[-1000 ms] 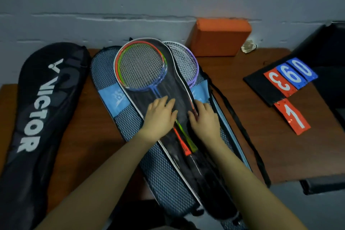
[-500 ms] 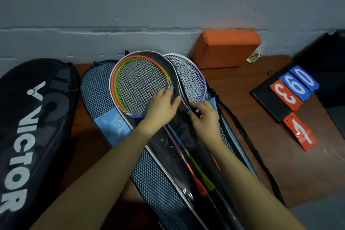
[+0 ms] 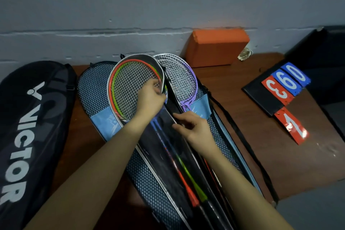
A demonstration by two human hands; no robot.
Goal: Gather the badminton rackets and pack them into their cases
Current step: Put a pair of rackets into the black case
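On the brown wooden desk (image 3: 280, 155), the left hand (image 3: 149, 97) pinches the clear white-trimmed racket case (image 3: 162, 136) at its edge, over the orange and green rackets (image 3: 128, 84); the right hand (image 3: 194, 127) pinches the edge lower down.

wall (image 3: 168, 2): grey, cracked seam | table (image 3: 280, 155): dark brown wood | light: dim

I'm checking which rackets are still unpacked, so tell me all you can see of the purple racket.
The purple racket has a lilac oval frame strung with white mesh; a second white-rimmed head seems stacked with it. It lies flat on the blue mesh case, head toward the wall, uncovered. Its left edge and shaft are hidden under the clear-fronted case. The right hand pinches that case's edge just below its throat; whether it touches the racket is unclear.
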